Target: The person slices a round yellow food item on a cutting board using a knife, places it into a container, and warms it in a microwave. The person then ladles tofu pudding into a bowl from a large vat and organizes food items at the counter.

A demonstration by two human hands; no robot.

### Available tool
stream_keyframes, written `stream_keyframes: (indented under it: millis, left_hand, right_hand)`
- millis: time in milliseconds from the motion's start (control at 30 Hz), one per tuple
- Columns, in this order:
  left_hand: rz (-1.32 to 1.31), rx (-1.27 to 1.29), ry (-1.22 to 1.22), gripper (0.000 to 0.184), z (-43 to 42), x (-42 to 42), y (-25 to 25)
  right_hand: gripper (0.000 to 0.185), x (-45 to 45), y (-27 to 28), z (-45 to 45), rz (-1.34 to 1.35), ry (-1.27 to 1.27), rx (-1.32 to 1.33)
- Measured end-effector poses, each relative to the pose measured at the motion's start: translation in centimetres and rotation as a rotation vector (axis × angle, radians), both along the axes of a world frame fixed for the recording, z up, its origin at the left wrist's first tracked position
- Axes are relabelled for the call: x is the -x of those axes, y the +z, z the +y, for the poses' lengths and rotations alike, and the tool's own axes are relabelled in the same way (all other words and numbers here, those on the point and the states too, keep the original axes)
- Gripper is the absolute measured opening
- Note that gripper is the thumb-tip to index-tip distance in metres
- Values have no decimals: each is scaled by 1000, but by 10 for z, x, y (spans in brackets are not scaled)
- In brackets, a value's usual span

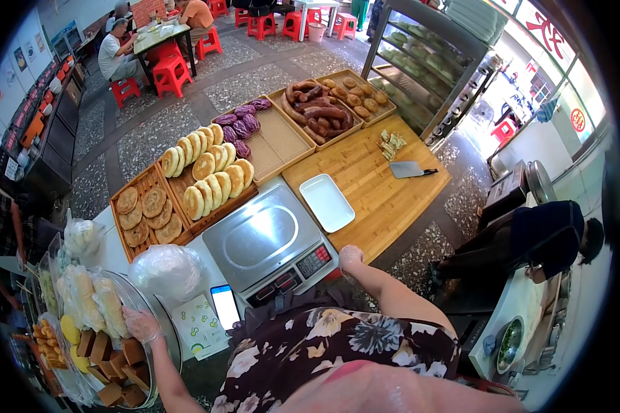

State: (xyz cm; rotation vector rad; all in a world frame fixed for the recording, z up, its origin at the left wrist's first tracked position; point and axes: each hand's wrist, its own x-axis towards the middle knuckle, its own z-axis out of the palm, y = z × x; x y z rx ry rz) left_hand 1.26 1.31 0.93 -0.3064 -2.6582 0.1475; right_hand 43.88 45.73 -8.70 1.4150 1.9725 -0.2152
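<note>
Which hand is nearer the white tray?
Right. The right hand is close to the white tray, just off its near end; the left hand is farther, left of the scale, by the bagged food.

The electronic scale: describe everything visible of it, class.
The electronic scale has a pale casing and a flat, bare, silvery pan that looks metallic. Its near side bears a dark display and red and dark keys; any reading is illegible. It sits upright beside the wooden board, the right hand near one corner, contact unclear.

I'm seeing a food shop: scale, flatbreads, sausages up front, diners on red stools.
</note>
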Motion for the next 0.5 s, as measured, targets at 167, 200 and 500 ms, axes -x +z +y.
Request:
stream_keyframes:
  millis: [167, 200, 500]
  left_hand:
    - [-4, -2, -1, 60, 0, 0, 2]
    - [-4, -3, -3, 60, 1, -2, 4]
    - [-106, -62, 16, 57, 22, -19, 40]
  right_hand:
    - [33, 0, 7, -2, -26, 50, 18]
    - [33, 0, 8, -2, -26, 49, 19]
    - [30, 1, 7, -1, -35, 22, 34]
